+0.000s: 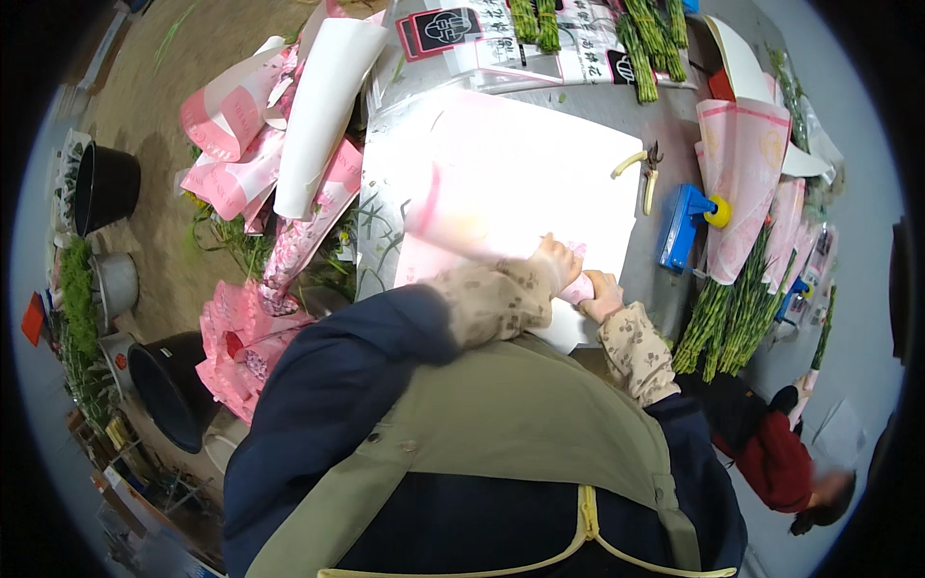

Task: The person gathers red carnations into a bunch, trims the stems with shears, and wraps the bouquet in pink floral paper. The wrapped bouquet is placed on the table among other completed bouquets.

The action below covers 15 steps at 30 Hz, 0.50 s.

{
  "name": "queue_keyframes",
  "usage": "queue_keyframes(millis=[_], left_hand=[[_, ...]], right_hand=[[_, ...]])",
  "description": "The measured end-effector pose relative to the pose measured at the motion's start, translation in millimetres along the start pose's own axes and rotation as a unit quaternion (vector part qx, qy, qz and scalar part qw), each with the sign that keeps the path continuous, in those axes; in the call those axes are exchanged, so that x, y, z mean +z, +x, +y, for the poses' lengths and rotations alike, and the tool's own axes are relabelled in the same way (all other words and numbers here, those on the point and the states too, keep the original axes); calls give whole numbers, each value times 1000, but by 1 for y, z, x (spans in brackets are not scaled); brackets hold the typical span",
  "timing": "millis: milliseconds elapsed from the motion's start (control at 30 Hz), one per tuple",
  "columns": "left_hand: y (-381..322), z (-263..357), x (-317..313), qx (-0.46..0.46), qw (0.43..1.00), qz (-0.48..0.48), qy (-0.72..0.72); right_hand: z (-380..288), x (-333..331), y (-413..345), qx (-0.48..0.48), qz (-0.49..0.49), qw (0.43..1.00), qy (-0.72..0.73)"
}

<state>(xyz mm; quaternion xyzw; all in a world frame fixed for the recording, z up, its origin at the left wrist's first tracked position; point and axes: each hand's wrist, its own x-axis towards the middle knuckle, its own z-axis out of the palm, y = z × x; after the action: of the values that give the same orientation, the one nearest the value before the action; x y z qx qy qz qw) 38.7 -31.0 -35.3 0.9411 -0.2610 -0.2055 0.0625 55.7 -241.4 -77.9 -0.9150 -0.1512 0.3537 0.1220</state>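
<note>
A pink-and-white paper wrap point(462, 224) lies slanting over the work table, its wide end to the left and slightly blurred. My left hand point(555, 261) is closed around its narrow part. Just beside it, nearer my body, my right hand point(604, 296) grips the bottom end of the wrap. What is inside the wrap cannot be seen. Under it spreads a large white and pale pink sheet point(535, 144), washed out by glare. Pruning shears point(650, 177) with cream handles lie at the sheet's right edge.
A blue tape dispenser point(676, 230) stands right of the sheet, beside wrapped green-stemmed bunches point(744, 195). More green stems point(643, 43) lie at the table's far side. Pink-wrapped bouquets point(253, 137) crowd the left. Black buckets point(108, 184) stand on the floor. A person in red point(777, 459) is at lower right.
</note>
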Motion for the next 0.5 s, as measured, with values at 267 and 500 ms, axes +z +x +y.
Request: queue_keyframes(millis=[267, 500], left_hand=[[30, -51, -17, 42, 995, -45, -77], [21, -57, -35, 3, 1000, -5, -8]], right_hand=[[-8, 43, -18, -127, 316, 931, -131], [0, 14, 16, -6, 215, 971, -105]])
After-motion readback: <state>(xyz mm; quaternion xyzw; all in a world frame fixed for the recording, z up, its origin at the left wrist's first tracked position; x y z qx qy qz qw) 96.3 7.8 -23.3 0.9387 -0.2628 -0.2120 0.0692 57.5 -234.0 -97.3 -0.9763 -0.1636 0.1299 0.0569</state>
